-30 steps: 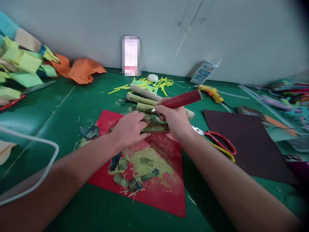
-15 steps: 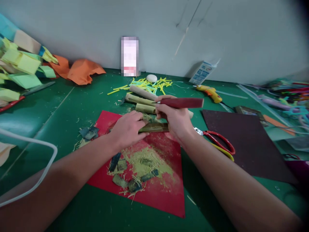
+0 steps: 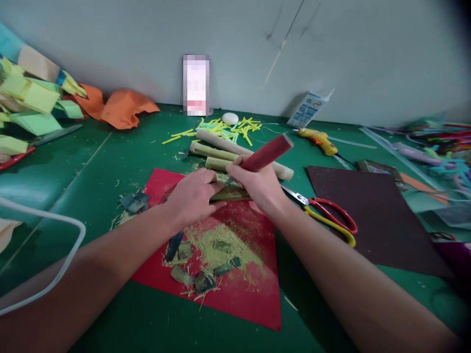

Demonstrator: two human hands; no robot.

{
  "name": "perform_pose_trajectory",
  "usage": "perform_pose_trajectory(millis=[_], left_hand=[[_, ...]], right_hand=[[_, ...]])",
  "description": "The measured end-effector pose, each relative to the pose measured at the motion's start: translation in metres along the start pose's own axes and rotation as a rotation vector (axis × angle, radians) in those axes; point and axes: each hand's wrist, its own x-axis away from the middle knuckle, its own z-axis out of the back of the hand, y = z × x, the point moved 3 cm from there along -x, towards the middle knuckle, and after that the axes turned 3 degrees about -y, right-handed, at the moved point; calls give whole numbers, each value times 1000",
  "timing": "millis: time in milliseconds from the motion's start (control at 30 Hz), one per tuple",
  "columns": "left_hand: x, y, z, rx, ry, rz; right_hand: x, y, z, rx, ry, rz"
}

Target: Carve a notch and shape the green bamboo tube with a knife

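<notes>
My left hand (image 3: 196, 193) is closed on a greenish bamboo piece (image 3: 231, 194), pressing it down over the red sheet (image 3: 253, 274). In my right hand (image 3: 259, 186) is a red-handled carving tool (image 3: 268, 153), its handle slanting up to the right. Its tip points down at the bamboo piece and is hidden behind my fingers. Just beyond my hands lie more bamboo pieces (image 3: 217, 163) and a pale round stick (image 3: 224, 140). Yellowish shavings (image 3: 231, 250) and dark green scraps (image 3: 204, 283) are scattered on the red sheet.
Scissors (image 3: 324, 211) with red and yellow handles lie right of my right hand, beside a dark sheet (image 3: 368, 215). Farther back are a yellow glue gun (image 3: 320, 140), yellow strips (image 3: 221, 130) and a phone (image 3: 196, 83) against the wall. A white cable (image 3: 79, 235) arches at left.
My right hand has shifted slightly left and tilted the tool from nearly level to steep, its tip now down at the bamboo piece. My left hand stays on the bamboo.
</notes>
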Motion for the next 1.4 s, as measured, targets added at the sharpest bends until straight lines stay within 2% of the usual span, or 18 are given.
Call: perform_pose_trajectory(millis=[433,900,1200,1400], left_hand=[[-1,0,-2,-4,1,-6],[-1,-1,-4,-29,-26,2],[-1,-1,-3,-15,-38,17],[0,-1,-1,-1,-51,21]], right_hand=[[2,2,-8,157,68,-76],[3,-1,-12,282,53,-151],[1,-8,0,82,16,-103],[-6,-9,8,0,-81,-127]])
